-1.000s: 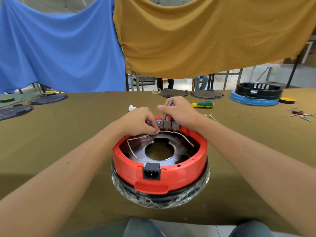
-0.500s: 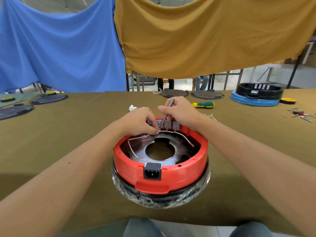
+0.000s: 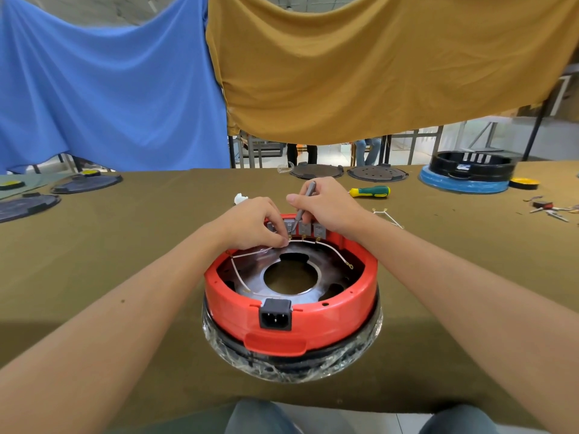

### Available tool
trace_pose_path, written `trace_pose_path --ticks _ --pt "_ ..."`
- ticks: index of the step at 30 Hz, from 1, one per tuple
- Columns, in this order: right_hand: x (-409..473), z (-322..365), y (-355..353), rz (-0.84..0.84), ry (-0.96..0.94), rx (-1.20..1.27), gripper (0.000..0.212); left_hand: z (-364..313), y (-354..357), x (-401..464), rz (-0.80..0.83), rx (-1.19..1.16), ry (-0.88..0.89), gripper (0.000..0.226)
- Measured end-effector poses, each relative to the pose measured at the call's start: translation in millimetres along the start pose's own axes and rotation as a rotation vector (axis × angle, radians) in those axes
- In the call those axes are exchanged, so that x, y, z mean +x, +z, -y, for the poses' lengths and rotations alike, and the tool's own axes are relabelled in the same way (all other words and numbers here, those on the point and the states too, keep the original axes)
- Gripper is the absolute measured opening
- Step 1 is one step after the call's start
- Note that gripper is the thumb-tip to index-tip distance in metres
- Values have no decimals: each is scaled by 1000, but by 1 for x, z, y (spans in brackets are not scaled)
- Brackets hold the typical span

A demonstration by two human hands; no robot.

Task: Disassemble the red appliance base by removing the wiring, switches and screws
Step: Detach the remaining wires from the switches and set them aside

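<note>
Honestly, with my right hand (image 3: 326, 205) clamped round the grey tool (image 3: 303, 203) at the switches (image 3: 304, 228) on the red base's (image 3: 291, 317) far wall and my left hand (image 3: 253, 223) pinching the white wire (image 3: 250, 254), I'd fear a slip snapping a terminal.

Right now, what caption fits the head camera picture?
Right hand works a thin tool at the red base's switches.

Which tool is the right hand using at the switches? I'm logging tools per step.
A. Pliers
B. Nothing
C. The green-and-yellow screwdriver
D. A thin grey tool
D: the right hand grips a thin grey tool tipped down at the switches, while the green-and-yellow screwdriver lies on the table.
</note>
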State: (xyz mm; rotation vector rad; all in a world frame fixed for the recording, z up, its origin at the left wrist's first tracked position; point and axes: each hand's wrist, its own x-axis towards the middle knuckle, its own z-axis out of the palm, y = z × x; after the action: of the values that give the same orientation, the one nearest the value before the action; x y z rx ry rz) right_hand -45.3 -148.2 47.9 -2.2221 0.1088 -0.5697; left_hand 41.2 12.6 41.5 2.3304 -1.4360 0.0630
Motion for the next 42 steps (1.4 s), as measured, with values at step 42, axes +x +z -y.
trace_pose_path --ticks 42 --pt "-13 5 -4 -12 -176 -136 29 1 0 0 2 -23 -19 2"
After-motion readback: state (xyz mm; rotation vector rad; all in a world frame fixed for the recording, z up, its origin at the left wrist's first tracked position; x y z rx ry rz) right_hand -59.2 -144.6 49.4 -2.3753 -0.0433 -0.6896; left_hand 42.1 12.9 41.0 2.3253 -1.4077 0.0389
